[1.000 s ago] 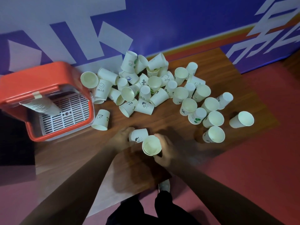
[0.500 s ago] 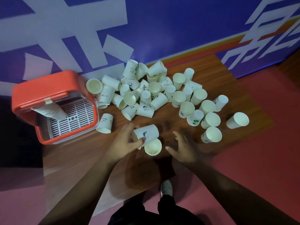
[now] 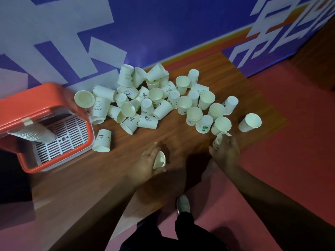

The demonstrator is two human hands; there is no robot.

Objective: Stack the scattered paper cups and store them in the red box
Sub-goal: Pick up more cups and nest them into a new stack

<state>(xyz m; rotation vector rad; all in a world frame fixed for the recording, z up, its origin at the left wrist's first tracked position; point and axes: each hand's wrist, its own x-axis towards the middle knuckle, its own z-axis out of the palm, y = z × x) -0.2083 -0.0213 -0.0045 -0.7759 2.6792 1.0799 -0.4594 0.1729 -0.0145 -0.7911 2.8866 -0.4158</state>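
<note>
1. Hands nearest: left hand (image 3: 143, 164) clasped a held cup (image 3: 159, 160); right hand (image 3: 226, 154) curled round a loose cup (image 3: 219, 139) on the desk (image 3: 81, 178).
2. Dropping it in squarely, mouth up, should nest it.
3. Beyond lay scattered cups (image 3: 155, 95); the red box (image 3: 36, 95) stood far left.

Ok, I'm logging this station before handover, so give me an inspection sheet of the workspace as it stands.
Surface: wooden table against the wall.
Job's things: red box open at left, cup stack lying inside; loose paper cups heaped mid-table.
Clutter: nothing seen.
Hands: left hand holds one cup; right hand grips another cup by its rim.
Cables: nothing seen.
Surroundings: blue-and-white wall, red floor, a shoe below the table edge.
</note>
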